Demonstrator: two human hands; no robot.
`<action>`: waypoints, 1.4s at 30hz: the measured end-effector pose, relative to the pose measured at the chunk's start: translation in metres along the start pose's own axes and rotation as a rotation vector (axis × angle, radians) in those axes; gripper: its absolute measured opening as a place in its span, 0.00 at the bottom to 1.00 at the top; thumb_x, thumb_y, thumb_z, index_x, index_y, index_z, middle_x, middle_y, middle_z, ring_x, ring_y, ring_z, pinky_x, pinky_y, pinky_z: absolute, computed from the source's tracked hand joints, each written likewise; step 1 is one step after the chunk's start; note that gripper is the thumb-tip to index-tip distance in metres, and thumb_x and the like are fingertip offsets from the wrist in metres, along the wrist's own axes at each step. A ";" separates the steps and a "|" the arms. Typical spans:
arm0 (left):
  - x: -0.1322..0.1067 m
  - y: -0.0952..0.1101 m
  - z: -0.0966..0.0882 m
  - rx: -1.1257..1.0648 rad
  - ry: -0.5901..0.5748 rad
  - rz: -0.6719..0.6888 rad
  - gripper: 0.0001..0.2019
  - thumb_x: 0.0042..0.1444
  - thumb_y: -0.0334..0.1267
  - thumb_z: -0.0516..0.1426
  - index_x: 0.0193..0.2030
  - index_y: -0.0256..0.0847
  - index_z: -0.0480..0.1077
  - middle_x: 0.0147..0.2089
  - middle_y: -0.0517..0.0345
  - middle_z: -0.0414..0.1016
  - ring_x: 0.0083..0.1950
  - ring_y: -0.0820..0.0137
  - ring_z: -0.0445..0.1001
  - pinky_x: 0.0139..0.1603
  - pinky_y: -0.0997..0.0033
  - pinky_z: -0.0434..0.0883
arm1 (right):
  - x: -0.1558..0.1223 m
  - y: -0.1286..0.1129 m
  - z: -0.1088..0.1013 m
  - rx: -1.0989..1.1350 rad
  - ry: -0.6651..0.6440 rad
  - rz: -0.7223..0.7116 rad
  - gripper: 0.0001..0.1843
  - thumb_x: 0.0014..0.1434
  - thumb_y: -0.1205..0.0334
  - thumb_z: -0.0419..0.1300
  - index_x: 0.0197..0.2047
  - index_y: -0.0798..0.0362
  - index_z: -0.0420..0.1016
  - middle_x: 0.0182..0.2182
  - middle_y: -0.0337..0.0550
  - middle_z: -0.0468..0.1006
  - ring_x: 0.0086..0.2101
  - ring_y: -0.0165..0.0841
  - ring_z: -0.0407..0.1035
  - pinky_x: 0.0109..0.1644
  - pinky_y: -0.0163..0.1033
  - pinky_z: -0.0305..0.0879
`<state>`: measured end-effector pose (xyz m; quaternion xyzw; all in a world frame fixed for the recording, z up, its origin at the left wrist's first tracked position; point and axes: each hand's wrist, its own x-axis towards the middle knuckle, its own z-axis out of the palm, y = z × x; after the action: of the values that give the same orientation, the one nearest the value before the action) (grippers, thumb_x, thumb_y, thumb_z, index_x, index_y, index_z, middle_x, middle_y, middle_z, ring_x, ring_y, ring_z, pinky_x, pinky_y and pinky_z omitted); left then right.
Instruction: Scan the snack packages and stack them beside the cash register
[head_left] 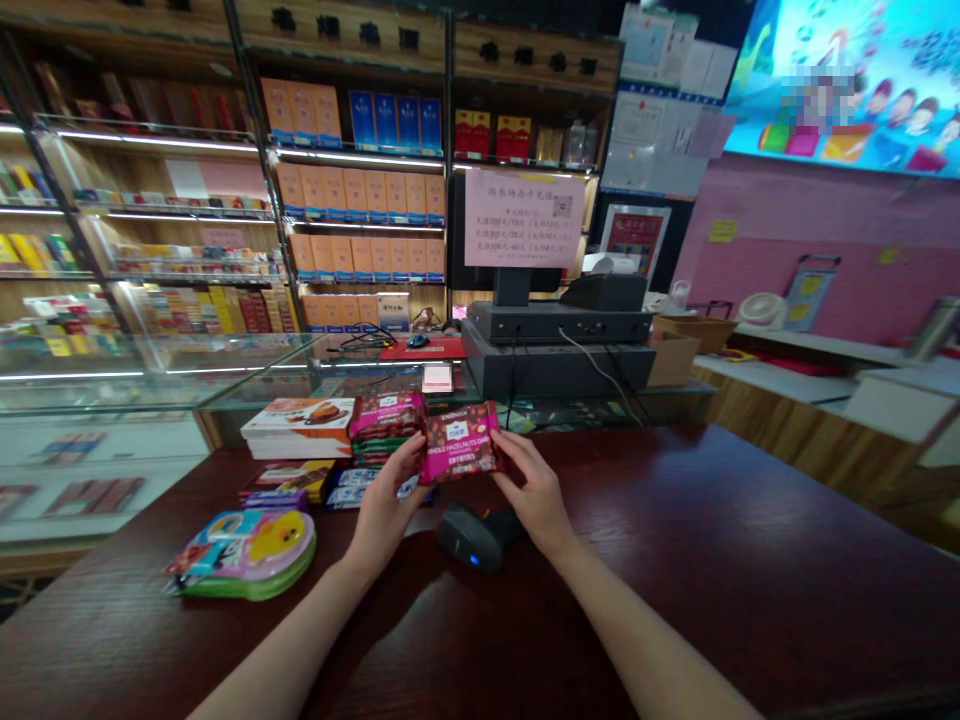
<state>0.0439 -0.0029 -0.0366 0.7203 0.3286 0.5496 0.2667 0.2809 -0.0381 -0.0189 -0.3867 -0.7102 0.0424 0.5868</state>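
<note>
Between my two hands is a pink and brown chocolate packet [459, 450], its printed front turned towards me. My left hand [390, 495] grips its left edge, and the fingers of my right hand [531, 485] are closed on its right edge. Below the packet a black barcode scanner [470, 538] with a small blue light lies on the dark table. Just behind my left hand is a stack of similar chocolate packets [386, 420], pink on top and green lower down. Blue and white packets [349, 488] are partly hidden by my left hand.
White and orange boxes [300, 425] are stacked at the left, with yellow and purple packs [289, 482] in front. Nearer lies a colourful package with a duck [255, 550]. A cash register with a monitor [555, 330] stands behind on a glass counter [247, 375]; stocked shelves [360, 260] line the back wall.
</note>
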 end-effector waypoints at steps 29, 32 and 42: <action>0.005 0.009 0.003 0.127 0.085 0.002 0.41 0.57 0.41 0.62 0.73 0.50 0.47 0.55 0.53 0.72 0.48 0.68 0.75 0.55 0.60 0.74 | 0.008 0.009 0.021 0.211 0.053 0.434 0.15 0.58 0.48 0.64 0.38 0.51 0.78 0.36 0.42 0.83 0.37 0.38 0.76 0.43 0.40 0.71; 0.004 0.008 0.000 0.332 -0.059 0.133 0.46 0.55 0.36 0.63 0.75 0.54 0.42 0.63 0.49 0.65 0.57 0.63 0.71 0.61 0.56 0.70 | 0.010 0.008 0.020 0.283 0.084 0.472 0.14 0.57 0.48 0.65 0.37 0.51 0.77 0.35 0.43 0.83 0.36 0.39 0.76 0.42 0.40 0.71; 0.004 0.024 -0.011 0.859 -0.047 0.252 0.52 0.56 0.43 0.64 0.77 0.52 0.32 0.58 0.47 0.65 0.55 0.54 0.67 0.57 0.50 0.68 | 0.011 -0.007 0.024 0.298 0.044 0.454 0.14 0.58 0.49 0.65 0.38 0.51 0.78 0.34 0.42 0.83 0.35 0.38 0.76 0.41 0.39 0.71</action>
<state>0.0382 -0.0150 -0.0139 0.8125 0.4306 0.3747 -0.1181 0.2565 -0.0272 -0.0138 -0.4464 -0.5784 0.2685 0.6277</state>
